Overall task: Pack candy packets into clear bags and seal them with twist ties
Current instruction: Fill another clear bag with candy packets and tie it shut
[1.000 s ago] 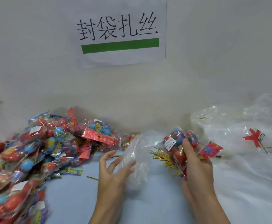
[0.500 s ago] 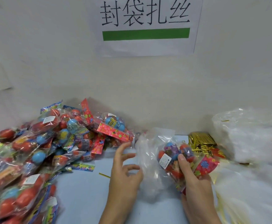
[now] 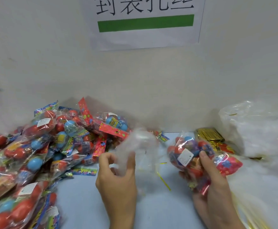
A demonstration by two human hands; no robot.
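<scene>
Over table (image 3: 88, 204) I see left hand (image 3: 116, 179) pinching blurred clear bag (image 3: 140, 146), contents unclear; right hand (image 3: 214, 184) gripping candy packet (image 3: 191, 156)

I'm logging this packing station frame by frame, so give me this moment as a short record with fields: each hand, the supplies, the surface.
left hand: fingers pinch an empty clear bag, blurred
right hand: grips one candy packet
packet in bag: not yet
unpacked stock: pile of candy packets, left side
ties: gold twist-tie bundle behind the right hand; loose tie on the table
far right: heap of clear plastic
wall: paper sign, green bar
</scene>
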